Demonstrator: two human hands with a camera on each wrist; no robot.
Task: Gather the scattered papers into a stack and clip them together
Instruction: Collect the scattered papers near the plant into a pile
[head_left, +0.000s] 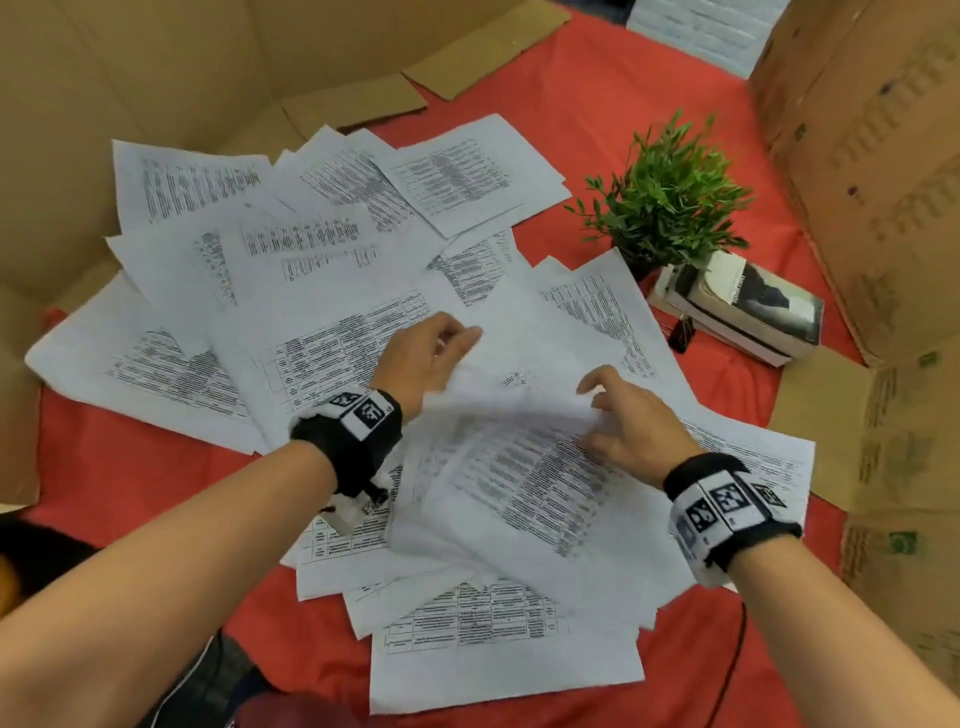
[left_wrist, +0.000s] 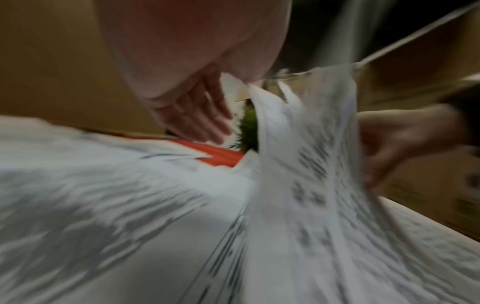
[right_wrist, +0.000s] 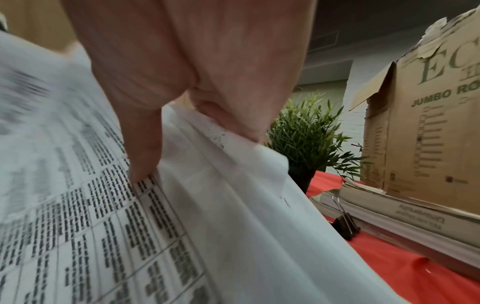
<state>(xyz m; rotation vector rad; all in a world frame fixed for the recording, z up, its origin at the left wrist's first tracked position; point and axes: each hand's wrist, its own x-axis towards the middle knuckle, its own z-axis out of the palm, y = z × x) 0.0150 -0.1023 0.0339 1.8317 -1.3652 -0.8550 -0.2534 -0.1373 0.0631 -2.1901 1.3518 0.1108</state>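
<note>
Several printed sheets (head_left: 322, 270) lie scattered and overlapping on the red cloth (head_left: 130, 467). Between my hands a small bundle of sheets (head_left: 519, 467) is lifted off the pile, blurred with motion. My left hand (head_left: 447, 343) grips its far left edge with curled fingers. My right hand (head_left: 602, 400) pinches its right edge, thumb (right_wrist: 145, 164) on the printed face and fingers (right_wrist: 233, 125) behind. The left wrist view shows the bundle (left_wrist: 311, 164) standing between the left hand (left_wrist: 207, 115) and the right hand (left_wrist: 389, 144). A black binder clip (head_left: 681, 335) (right_wrist: 346, 226) lies by the books.
A small potted plant (head_left: 665, 202) and a short stack of books (head_left: 743, 317) stand to the right of the papers. Cardboard boxes (head_left: 872, 156) wall the right side, and flattened cardboard (head_left: 156, 78) lines the left and back. More sheets (head_left: 504, 660) lie near the front edge.
</note>
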